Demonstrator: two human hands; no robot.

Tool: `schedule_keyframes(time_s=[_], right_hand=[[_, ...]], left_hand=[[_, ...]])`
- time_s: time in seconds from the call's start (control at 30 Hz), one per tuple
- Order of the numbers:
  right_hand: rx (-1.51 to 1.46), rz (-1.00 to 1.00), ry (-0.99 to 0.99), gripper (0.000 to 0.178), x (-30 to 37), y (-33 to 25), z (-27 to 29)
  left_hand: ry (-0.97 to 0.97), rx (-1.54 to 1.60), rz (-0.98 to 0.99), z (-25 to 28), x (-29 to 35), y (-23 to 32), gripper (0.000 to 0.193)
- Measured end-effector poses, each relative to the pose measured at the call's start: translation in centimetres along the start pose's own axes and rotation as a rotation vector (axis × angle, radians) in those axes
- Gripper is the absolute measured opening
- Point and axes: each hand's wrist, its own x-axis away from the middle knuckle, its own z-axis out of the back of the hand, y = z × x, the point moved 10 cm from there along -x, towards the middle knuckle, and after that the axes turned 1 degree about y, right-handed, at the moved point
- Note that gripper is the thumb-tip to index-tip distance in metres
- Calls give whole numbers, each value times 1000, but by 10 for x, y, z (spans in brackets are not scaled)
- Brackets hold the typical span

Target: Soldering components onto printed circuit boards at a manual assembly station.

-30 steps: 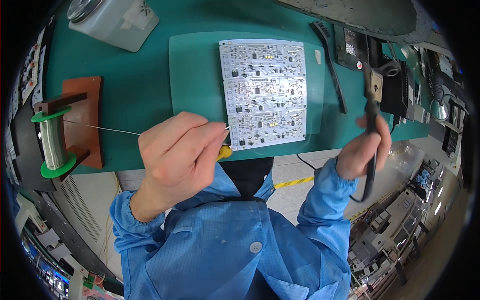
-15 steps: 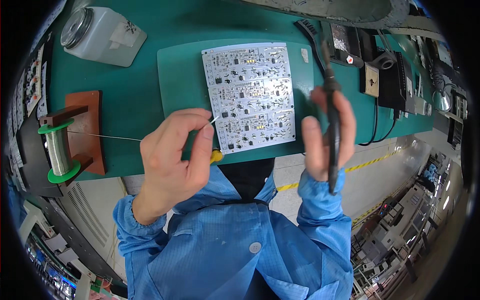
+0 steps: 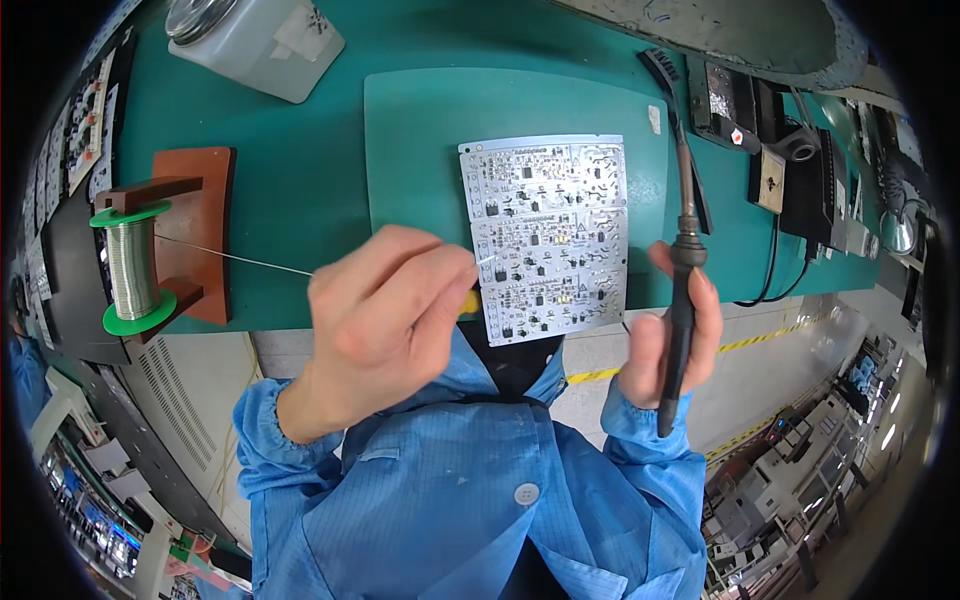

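A white circuit board panel (image 3: 585, 240) with three alike rows of small parts lies on the green mat (image 3: 415, 150), its near edge reaching past the table's front edge. My left hand (image 3: 390, 320) is closed in a pinch on thin solder wire (image 3: 270, 263); the wire's free end pokes out over the board's left side. That wire runs back to a solder spool (image 3: 132, 268) with green flanges. In my right hand (image 3: 704, 330) is a black-handled soldering iron (image 3: 682, 315), tip pointing away from me, to the right of the board. A yellow object (image 3: 468, 302) is mostly hidden behind my left hand.
The spool sits on a brown stand (image 3: 205, 240). A white square jar (image 3: 265, 45) with a metal lid stands at the far left. To the right are a black brush (image 3: 660, 68), a black box (image 3: 805, 190) with cables, and scissors handles (image 3: 797, 142).
The board has slid nearer to me across the mat. My right hand has come lower with the iron, still held. My left hand keeps its pinch on the wire. The whole view has shifted.
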Motion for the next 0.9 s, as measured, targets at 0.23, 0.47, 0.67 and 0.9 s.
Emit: schedule_keyframes(time_s=[0.23, 0.47, 0.67, 0.9], right_hand=[[-16, 193, 18, 23, -35, -45, 6], [-24, 242, -149, 14, -44, -62, -25], [-24, 251, -175, 16, -46, -64, -34], [-20, 261, -157, 16, -45, -64, -33]], left_hand=[[107, -50, -73, 3, -3, -1, 18], [110, -51, -60, 1, -3, -5, 17], [113, -31, -68, 2, -2, -7, 17], [101, -28, -43, 0, -3, -8, 15]])
